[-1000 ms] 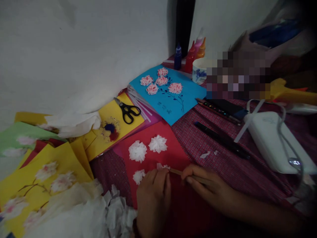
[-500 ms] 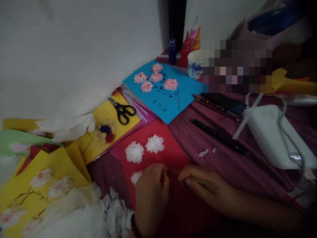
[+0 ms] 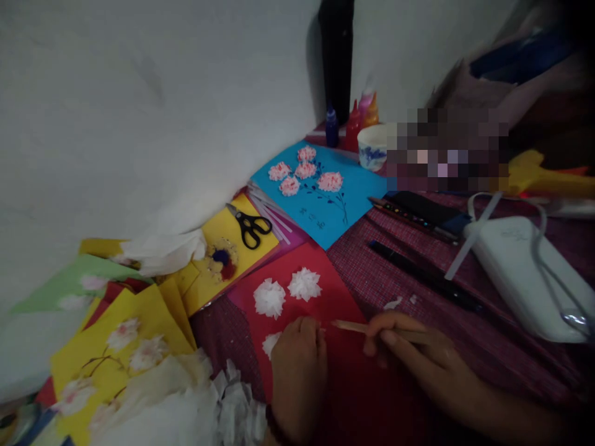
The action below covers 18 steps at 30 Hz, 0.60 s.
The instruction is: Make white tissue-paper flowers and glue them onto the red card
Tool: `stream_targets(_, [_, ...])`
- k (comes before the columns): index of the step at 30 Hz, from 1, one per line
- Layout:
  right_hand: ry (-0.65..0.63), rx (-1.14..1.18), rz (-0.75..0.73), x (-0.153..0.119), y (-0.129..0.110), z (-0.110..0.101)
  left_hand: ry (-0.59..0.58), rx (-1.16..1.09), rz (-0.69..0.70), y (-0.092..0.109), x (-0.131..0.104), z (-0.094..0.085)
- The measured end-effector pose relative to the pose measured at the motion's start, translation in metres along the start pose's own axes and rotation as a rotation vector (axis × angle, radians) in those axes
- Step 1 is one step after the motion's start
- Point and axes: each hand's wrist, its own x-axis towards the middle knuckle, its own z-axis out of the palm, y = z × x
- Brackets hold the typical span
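My right hand [image 3: 418, 353] is closed around a thin wooden stick [image 3: 351, 326], whose tip points left towards my left hand. My left hand [image 3: 300, 371] is over the red paper [image 3: 325, 260], fingers bent together; what they pinch, if anything, is hidden. White paper flowers lie on the red paper: one at the left [image 3: 269, 298], one at the right [image 3: 304, 284], and a third [image 3: 270, 344] partly behind my left hand.
Blue paper [image 3: 320, 217] with pink flowers, black scissors [image 3: 251, 229] on yellow paper, and a white cup [image 3: 372, 148] lie beyond. White tissue [image 3: 162, 409] is at the lower left. A black pen [image 3: 423, 272] and a white power bank [image 3: 530, 279] lie right.
My right hand and the stick have drawn back to the right, so the stick's tip stands apart from my left hand. The whole view has shifted, with things lower and further right.
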Motion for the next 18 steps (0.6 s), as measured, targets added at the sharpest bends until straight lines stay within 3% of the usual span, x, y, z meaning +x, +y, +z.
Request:
stream_targets(3, [-0.003, 0.043, -0.023, 0.0, 0.001, 0.0, 0.118, -0.227, -0.012, -0.017, -0.011, -0.022])
stream_targets(5, [-0.05, 0.047, -0.047, -0.001, 0.001, 0.001, 0.329, -0.324, -0.084, -0.033, -0.027, -0.037])
stream_targets(6, [-0.073, 0.035, -0.058, -0.001, 0.002, 0.003, 0.423, -0.321, -0.106, -0.041, -0.036, -0.041])
stream_targets(8, [-0.117, -0.004, -0.067, -0.002, 0.002, 0.006, 0.49, -0.301, -0.078, -0.052, -0.057, -0.038])
stream_targets(10, [-0.147, -0.039, -0.079, -0.002, 0.001, 0.009, 0.442, -0.287, -0.004, -0.057, -0.075, -0.019])
stream_targets(12, [-0.156, -0.07, -0.101, -0.001, -0.001, 0.013, 0.382, -0.254, 0.072, -0.057, -0.088, 0.011])
stream_targets(15, [-0.151, -0.113, -0.13, 0.002, -0.004, 0.019, 0.448, -0.142, 0.085, -0.055, -0.1, 0.058])
stream_targets(18, [-0.167, -0.145, -0.15, 0.002, -0.004, 0.027, 0.521, -0.077, 0.14, -0.055, -0.107, 0.087])
